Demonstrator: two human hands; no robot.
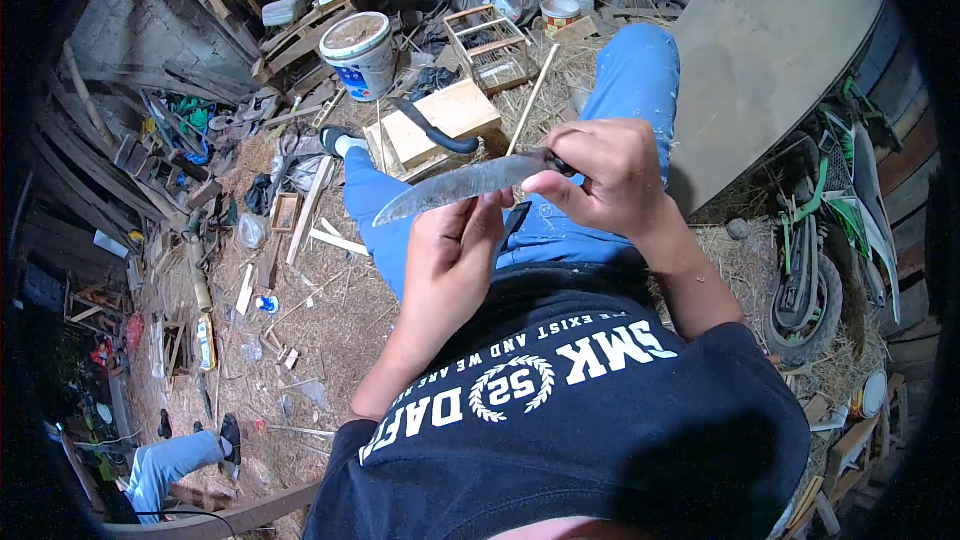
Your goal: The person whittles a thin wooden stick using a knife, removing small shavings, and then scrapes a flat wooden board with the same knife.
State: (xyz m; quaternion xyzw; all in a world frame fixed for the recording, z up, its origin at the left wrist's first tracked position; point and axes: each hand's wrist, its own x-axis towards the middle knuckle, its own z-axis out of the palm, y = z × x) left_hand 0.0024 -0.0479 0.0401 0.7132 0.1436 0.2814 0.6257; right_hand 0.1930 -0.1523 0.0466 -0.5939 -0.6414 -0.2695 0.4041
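Observation:
My right hand (610, 170) is closed around the handle of a large knife (455, 188). The broad, worn metal blade reaches left across my lap, its tip at the far left. Under the blade, my left hand (450, 252) has its fingers curled together, the fingertips against or just behind the blade's lower edge. A dark flat strip (516, 220) shows beside those fingertips; whether I hold it is hidden. Beyond the blade, a curved tool with a black handle (440, 132) lies across a pale wooden block (455, 110).
A white bucket (360, 65) and a wooden frame cage (490, 48) stand past the block. A large board (770, 60) leans at the right, near a green-and-white motorbike (830, 230). Wood strips (310, 210) litter the straw-strewn ground. Another person's leg (175, 465) shows at lower left.

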